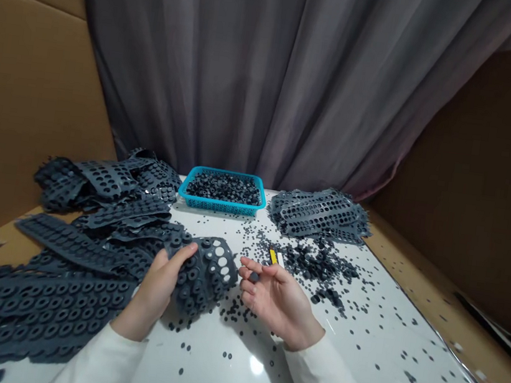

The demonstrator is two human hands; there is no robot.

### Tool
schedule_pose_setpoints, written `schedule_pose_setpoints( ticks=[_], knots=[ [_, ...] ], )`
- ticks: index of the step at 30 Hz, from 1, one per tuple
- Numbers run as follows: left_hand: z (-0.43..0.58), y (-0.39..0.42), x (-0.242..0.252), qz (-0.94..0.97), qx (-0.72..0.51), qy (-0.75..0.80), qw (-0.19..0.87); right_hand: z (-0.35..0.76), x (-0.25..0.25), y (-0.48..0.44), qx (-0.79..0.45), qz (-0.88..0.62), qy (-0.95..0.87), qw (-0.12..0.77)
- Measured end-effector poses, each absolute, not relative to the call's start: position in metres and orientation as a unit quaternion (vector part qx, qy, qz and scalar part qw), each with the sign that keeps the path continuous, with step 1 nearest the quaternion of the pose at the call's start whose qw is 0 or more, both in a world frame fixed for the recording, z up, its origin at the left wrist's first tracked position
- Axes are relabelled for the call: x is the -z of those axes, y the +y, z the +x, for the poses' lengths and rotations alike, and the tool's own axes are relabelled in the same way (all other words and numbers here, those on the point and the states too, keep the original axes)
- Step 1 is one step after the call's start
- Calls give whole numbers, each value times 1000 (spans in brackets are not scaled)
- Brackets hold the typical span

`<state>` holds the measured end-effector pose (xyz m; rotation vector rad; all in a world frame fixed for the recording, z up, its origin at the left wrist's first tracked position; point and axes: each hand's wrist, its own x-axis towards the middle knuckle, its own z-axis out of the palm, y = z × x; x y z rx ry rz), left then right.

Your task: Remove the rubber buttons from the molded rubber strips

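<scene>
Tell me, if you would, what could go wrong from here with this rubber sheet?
The punched rubber sheet in the left hand could drag across the loose rubber pieces and scatter them further. The small piece by the right hand might drop among the others. Pieces near the table edge may also fall off.

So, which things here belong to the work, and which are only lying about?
Work: left hand, right hand, holed dark rubber sheet, small dark piece, blue basket of pieces.
Lying about: yellow-and-white item, grey curtain, cardboard wall.
</scene>
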<state>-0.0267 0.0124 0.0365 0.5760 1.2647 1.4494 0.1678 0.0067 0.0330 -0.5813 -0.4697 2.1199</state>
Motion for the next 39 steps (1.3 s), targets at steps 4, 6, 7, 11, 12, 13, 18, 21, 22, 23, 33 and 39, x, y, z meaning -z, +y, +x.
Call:
schedule_pose_setpoints(
  ticks=[4,6,7,11,12,13,18,21,22,23,33,39],
  knots=[
    [-23,5,-27,344,-534,552,539,182,-19,18,-641,-412,-399,510],
    [-23,2,-25,402,-509,559,516,195,-10,28,-437,-517,-516,525],
    [-23,0,-25,428,-498,562,503,202,-6,33,-346,-556,-554,514],
    [-22,-3,-24,501,-461,571,458,220,3,46,-164,-634,-607,449],
    [-22,-4,-24,514,-455,573,447,220,2,45,-140,-632,-619,444],
    [-22,-5,-25,525,-451,575,437,217,-1,43,-122,-618,-636,447],
    [-19,-8,-26,600,-420,541,413,184,-28,13,-148,-427,-767,456],
    [-17,-10,-27,666,-382,525,367,166,-39,-2,-142,-408,-819,377],
    [-17,-11,-28,685,-367,519,355,163,-41,-5,-137,-415,-831,344],
    [-17,-11,-28,699,-354,512,352,162,-42,-6,-136,-421,-841,310],
    [-19,-8,-34,791,-262,466,297,166,-46,-8,-126,-432,-879,159],
    [-19,-8,-30,772,-304,468,305,161,-43,-10,-133,-454,-859,195]
  ],
)
